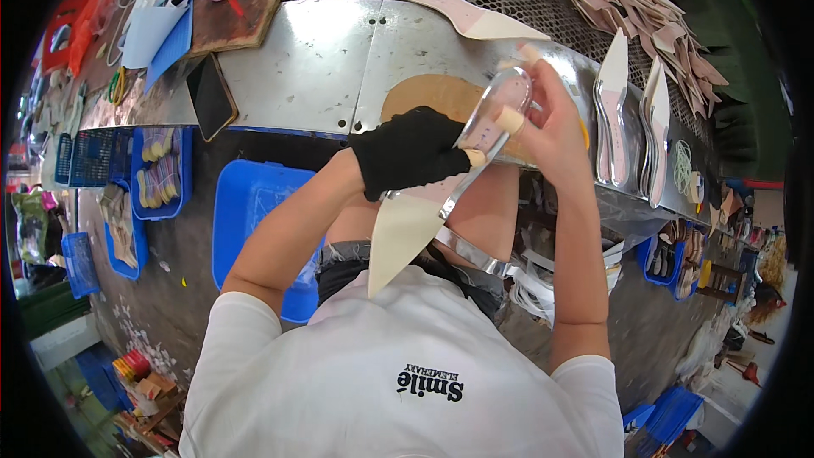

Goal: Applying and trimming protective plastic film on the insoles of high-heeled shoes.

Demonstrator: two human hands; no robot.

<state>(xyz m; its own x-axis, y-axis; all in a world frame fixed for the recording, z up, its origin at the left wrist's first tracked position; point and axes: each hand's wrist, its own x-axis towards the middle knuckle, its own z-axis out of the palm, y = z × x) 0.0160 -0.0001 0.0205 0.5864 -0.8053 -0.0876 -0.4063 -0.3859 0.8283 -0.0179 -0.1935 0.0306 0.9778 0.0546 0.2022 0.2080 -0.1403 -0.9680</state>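
Note:
My left hand (407, 153), in a black glove with bare fingertips, is closed on a shoe insole (407, 225). The insole is held tilted above my lap, its broad cream end low and its narrow pinkish end up and to the right. A shiny strip (459, 195) runs along its edge and round the narrow end. My right hand (551, 114), with pale wraps on its fingertips, closes round that narrow end, thumb on the near face. Its upper fingertips are slightly blurred.
On the metal-topped bench (288, 68) lie a loose insole (466, 17), several edged insoles (612, 110), a brown round pad (424, 95) and a phone (211, 95). Pinkish pieces (593, 0) pile up at the far right. A blue bin (242, 203) and coiled strip (534, 282) flank my lap.

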